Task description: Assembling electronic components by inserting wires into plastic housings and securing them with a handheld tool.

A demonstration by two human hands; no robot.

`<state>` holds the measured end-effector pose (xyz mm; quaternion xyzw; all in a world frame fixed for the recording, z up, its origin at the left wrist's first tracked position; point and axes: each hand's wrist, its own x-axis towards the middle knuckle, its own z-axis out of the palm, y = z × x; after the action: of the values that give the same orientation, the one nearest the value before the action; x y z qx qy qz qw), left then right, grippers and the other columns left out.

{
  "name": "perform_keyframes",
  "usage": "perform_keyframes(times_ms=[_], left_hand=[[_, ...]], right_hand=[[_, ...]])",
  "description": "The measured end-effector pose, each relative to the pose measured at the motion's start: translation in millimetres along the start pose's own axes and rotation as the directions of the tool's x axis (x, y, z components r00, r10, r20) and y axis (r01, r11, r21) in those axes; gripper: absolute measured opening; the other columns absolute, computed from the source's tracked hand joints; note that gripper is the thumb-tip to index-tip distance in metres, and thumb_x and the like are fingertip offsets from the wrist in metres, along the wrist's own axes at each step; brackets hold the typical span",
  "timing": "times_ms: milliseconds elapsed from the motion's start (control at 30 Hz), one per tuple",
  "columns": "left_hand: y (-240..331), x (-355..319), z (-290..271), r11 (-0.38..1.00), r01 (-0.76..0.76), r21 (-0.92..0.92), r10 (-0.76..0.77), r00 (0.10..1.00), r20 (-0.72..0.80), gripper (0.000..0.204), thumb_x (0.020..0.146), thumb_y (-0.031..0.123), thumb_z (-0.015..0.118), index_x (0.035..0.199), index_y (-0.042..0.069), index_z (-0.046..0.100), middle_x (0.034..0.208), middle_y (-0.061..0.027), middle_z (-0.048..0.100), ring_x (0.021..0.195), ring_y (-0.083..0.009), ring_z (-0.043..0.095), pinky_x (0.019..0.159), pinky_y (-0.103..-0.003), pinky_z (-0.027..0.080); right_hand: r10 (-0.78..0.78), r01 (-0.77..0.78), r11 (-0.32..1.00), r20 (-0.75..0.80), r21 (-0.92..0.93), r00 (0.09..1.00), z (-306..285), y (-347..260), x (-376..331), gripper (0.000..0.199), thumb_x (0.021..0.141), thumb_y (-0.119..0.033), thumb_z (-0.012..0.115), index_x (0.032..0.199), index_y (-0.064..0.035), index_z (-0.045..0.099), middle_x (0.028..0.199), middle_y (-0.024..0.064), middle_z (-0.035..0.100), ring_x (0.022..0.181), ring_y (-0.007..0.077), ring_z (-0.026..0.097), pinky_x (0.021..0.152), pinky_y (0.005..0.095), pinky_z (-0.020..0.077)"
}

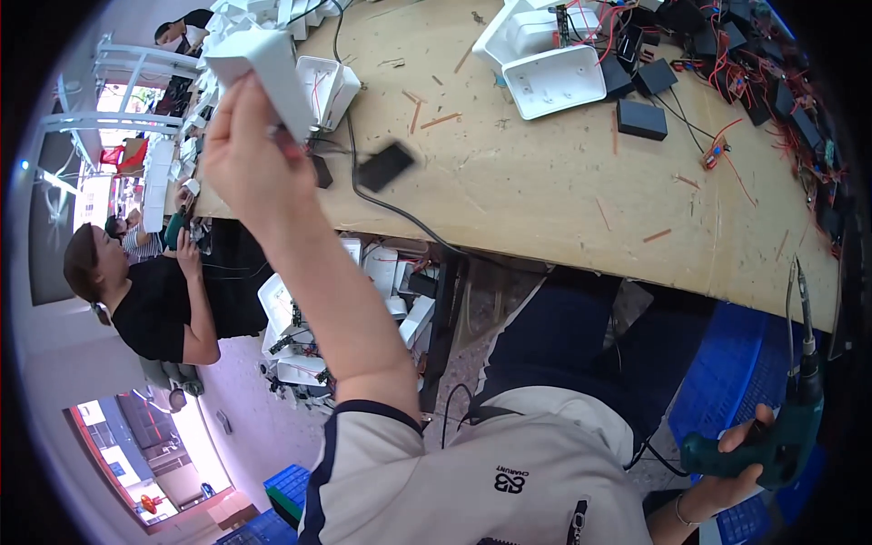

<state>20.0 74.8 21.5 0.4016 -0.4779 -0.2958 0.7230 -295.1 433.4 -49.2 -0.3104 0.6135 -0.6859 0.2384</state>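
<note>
— Left hand [243, 159]? 
— Raised off the bench, fingers wrapped round a white plastic box [263, 77], gripping it from below and behind; box tilted, held clear of the wooden table [563, 195]

— Hanging off that box? 
— A black cable trailing down from near the palm, with a small black block [384, 166] swinging in the air just right of the wrist, blurred

— Right hand [740, 450]? 
— Low, down by the lap, closed round the grip of a green electric screwdriver [781, 427]; bit pointing up, well apart from the box

— Just past the left hand? 
— Another open white shell [329, 89] lying on the table right behind the held box, red wire inside. Further right of it, scraps of stripped wire scattered across the bare wood

— Farther out still? 
— Far right of the left hand, an open white tray [554, 80] beside more white housings, then flat black adapters [641, 118] and a tangle of red and black leads. Under the table edge, more white shells stacked. Off to the left, another person in a black top seated at a neighbouring bench, own hands busy there

— Step in hand, by the look of it? 
— Seems a lifting and checking of one housing, tool parked in the other hand, no screw being driven

— Next move calls for? 
— Probably steadying the box, then bringing the bit across to a screw hole; dangling block likely to swing and tug, so a firm grip wanted
</note>
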Motion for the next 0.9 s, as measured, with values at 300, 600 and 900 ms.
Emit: perform_keyframes(times_ms=[300,600,900], left_hand=[[-78,118,-59,0.51,-0.123,0.851,-0.01,0.989,0.148,0.021,0.068,0.018,0.067,0.076,-0.002,0.065,0.074,-0.006,0.061,0.064,-0.0125,0.055,0.059,-0.025,0.042],[-48,47,29,0.329,-0.746,0.579,0.478,0.66,0.579,0.024,0.071,0.023,0.063,0.084,0.002,0.062,0.087,-0.0127,0.058,0.08,-0.0267,0.055,0.076,-0.034,0.041],[-73,-60,114,0.186,-0.933,0.308,0.221,0.345,0.912,0.032,0.07,0.019,0.062,0.099,0.007,0.055,0.078,-0.0117,0.057,0.071,-0.0266,0.056,0.061,-0.037,0.042]], right_hand=[[0.023,-0.028,0.997,0.064,0.068,0.998,-9,8,2,0.065,0.078,-0.037,0.058,0.119,0.0067,0.032,0.114,0.0178,0.046,0.066,0.0106,0.05,0.053,0.0179,0.0402],[-0.029,0.03,0.997,-0.021,0.069,0.999,1,13,8,0.065,0.079,-0.038,0.057,0.117,0.0088,0.032,0.111,0.0225,0.047,0.06,0.0116,0.053,0.046,0.0165,0.0434],[-0.049,0.05,0.992,-0.018,0.115,0.999,10,12,14,0.067,0.078,-0.035,0.059,0.119,0.0091,0.03,0.107,0.0248,0.049,0.058,0.0135,0.056,0.045,0.018,0.0455]])
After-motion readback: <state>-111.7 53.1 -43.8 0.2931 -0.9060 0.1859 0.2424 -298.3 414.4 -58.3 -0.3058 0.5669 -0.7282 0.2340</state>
